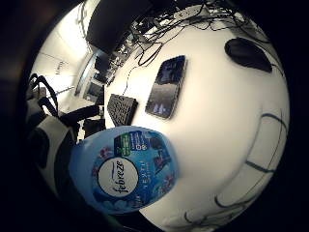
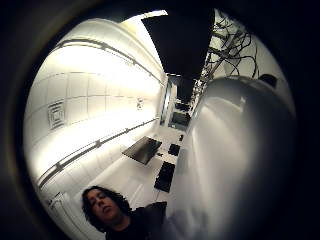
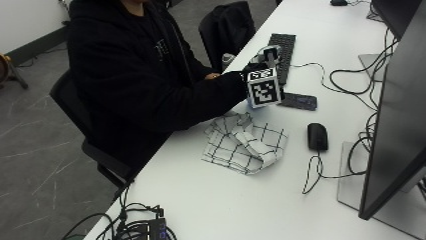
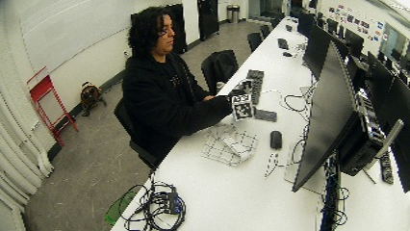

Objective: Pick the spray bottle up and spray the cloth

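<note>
White cloth [image 3: 244, 143] with black grid; blue bottle [image 1: 126, 169].

Blue spray bottle [image 1: 126, 169] raised; checked cloth [image 3: 244, 143] crumpled.

An office: long white desk [image 4: 230, 192] lined with monitors [image 4: 320, 110], keyboards [image 4: 255, 79] and chairs [image 4: 218, 65].

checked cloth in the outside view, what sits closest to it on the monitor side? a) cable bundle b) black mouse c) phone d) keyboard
b: the black mouse lies just beside the crumpled checked cloth toward the monitor, while the phone and keyboard lie further up the table.
</note>
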`<move>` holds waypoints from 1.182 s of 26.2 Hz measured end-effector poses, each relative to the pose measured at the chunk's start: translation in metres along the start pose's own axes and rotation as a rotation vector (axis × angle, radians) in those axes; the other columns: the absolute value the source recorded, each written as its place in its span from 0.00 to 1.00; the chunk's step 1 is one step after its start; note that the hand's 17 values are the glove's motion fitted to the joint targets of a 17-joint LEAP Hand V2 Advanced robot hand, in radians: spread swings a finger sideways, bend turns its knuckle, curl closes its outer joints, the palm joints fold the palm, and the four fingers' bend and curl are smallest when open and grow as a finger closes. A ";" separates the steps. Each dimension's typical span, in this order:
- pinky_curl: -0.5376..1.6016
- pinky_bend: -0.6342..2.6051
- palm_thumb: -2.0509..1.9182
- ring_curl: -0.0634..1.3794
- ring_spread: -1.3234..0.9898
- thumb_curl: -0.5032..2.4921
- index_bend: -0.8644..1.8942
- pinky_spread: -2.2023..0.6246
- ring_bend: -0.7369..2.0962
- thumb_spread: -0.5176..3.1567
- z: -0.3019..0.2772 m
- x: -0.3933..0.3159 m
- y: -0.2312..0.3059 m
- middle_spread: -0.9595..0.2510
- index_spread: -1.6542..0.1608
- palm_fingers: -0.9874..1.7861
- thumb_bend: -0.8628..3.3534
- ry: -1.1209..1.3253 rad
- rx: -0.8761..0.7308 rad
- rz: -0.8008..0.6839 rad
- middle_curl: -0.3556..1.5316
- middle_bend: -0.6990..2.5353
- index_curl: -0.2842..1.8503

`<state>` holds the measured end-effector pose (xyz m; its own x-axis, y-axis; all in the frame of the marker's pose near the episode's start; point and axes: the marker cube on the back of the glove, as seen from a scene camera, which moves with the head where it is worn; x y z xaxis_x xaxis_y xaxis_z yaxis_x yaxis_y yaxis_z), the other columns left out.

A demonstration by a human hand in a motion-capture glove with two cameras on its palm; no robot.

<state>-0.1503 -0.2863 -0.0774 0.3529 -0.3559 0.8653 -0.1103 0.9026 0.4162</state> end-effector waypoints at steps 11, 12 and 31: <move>0.45 0.35 0.75 0.38 0.48 0.44 0.42 0.67 0.53 0.23 0.010 0.008 0.004 0.62 0.75 0.86 0.20 0.031 0.065 -0.079 0.48 0.42 0.41; 0.45 0.35 0.75 0.38 0.48 0.44 0.42 0.67 0.53 0.23 0.010 0.009 0.004 0.62 0.75 0.86 0.20 0.033 0.070 -0.083 0.48 0.42 0.41; 0.45 0.36 0.73 0.36 0.49 0.43 0.37 0.69 0.50 0.26 -0.012 0.011 0.029 0.63 0.75 0.76 0.19 0.198 -0.072 0.002 0.46 0.40 0.39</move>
<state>-0.1382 -0.2610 -0.0596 0.5296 -0.3057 0.7912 -0.0473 0.9207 0.3874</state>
